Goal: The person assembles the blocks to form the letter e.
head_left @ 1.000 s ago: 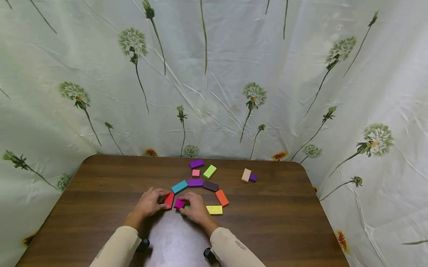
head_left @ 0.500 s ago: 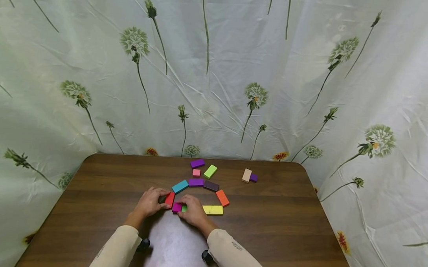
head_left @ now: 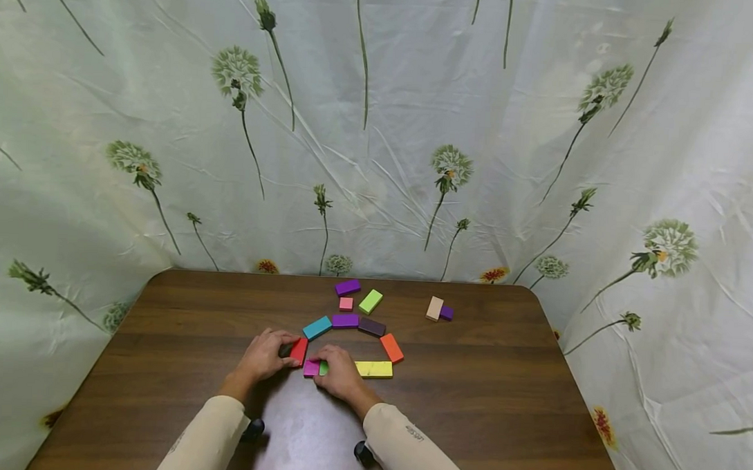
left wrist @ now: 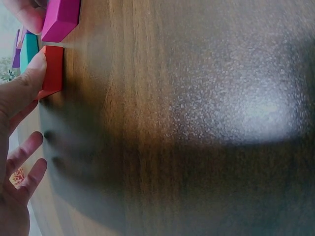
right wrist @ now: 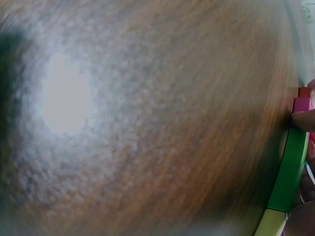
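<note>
My left hand (head_left: 263, 355) pinches a red block (head_left: 298, 352) with thumb and fingertips; in the left wrist view its other fingers (left wrist: 32, 179) are spread apart. To its right, my right hand (head_left: 342, 373) pinches a magenta block (head_left: 311, 368) by its near and far sides. Under that palm lies a green block (right wrist: 290, 172), mostly hidden from above, end to end with the magenta one. A yellow block (head_left: 374, 369) continues the row to the right. The magenta block's left end sits near the red block's lower end.
Teal (head_left: 317, 328), purple (head_left: 345, 321), dark (head_left: 371, 327) and orange (head_left: 392, 347) blocks form an arch behind the hands. Farther back lie lime (head_left: 371, 302), pink (head_left: 346, 304) and another purple block (head_left: 348, 287). A beige block (head_left: 434, 308) leans by a small purple one (head_left: 446, 313).
My right hand has shifted the magenta block slightly left and toward me, turning it straight in line with the green one. My left hand stays on the red block.
</note>
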The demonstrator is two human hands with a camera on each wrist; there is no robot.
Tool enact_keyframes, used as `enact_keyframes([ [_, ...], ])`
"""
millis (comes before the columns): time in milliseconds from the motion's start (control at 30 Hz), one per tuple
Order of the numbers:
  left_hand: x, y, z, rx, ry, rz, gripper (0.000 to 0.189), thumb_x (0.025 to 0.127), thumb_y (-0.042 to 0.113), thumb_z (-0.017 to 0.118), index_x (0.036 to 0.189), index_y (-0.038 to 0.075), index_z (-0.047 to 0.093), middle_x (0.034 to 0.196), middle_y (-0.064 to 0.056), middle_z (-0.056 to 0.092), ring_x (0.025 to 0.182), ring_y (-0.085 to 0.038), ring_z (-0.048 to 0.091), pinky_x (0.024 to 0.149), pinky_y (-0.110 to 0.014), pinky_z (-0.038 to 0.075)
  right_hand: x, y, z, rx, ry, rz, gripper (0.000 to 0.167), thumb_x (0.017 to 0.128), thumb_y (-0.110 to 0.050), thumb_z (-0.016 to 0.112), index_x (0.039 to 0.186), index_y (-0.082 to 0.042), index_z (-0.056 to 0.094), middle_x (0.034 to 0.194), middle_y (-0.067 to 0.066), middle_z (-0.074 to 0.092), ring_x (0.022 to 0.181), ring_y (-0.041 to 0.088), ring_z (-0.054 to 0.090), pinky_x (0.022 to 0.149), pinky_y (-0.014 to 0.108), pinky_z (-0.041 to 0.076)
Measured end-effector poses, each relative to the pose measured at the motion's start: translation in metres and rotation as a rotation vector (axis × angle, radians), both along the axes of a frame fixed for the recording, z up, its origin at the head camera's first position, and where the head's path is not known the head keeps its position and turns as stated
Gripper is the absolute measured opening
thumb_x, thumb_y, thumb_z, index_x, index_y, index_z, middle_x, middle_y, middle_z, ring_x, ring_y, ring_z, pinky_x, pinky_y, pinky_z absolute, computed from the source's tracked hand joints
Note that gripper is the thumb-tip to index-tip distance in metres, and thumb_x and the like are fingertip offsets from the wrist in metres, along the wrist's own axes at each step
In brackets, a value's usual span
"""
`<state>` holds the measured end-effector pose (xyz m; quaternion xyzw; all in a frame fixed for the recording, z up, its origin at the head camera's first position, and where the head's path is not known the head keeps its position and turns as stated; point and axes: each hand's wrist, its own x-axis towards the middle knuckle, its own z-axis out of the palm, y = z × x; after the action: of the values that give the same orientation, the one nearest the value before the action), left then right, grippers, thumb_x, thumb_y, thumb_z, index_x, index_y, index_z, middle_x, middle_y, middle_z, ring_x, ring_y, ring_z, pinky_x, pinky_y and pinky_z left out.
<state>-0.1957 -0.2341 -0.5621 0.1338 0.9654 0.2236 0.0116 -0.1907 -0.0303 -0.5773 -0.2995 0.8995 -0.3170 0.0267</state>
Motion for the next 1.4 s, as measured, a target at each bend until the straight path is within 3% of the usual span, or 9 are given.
enact_keyframes([
  [500,0.001,0.002,0.002,-0.003,-0.024,0.008,0.048,0.073,0.025,0.083,0.113,0.005,0.07,0.113,-0.011,0.066,0.106,-0.033,0.053,0.09,-0.054,0.041,0.001,0.004,0.004,0.014,-0.04,-0.02,0.04,0.071,-0.014,0.08,0.109,-0.01,0.072,0.101,0.0,0.063,0.098,0.013,0.058,0.087,0.023,0.046],
  [733,-0.001,0.003,0.003,-0.017,-0.026,0.007,0.049,0.073,0.027,0.083,0.115,0.005,0.069,0.115,-0.012,0.066,0.107,-0.034,0.053,0.091,-0.054,0.041,0.005,0.026,0.017,-0.005,-0.058,-0.066,0.039,0.075,-0.017,0.08,0.113,-0.011,0.07,0.108,0.001,0.062,0.105,0.017,0.056,0.094,0.035,0.043],
  [1400,-0.002,0.001,0.003,-0.014,-0.056,0.004,0.05,0.075,0.028,0.082,0.116,0.003,0.068,0.117,-0.014,0.065,0.111,-0.037,0.051,0.093,-0.056,0.04,0.007,0.088,0.016,-0.015,0.067,-0.035,0.035,0.073,-0.007,0.077,0.107,0.0,0.07,0.105,0.008,0.06,0.101,0.026,0.056,0.093,0.038,0.043],
])
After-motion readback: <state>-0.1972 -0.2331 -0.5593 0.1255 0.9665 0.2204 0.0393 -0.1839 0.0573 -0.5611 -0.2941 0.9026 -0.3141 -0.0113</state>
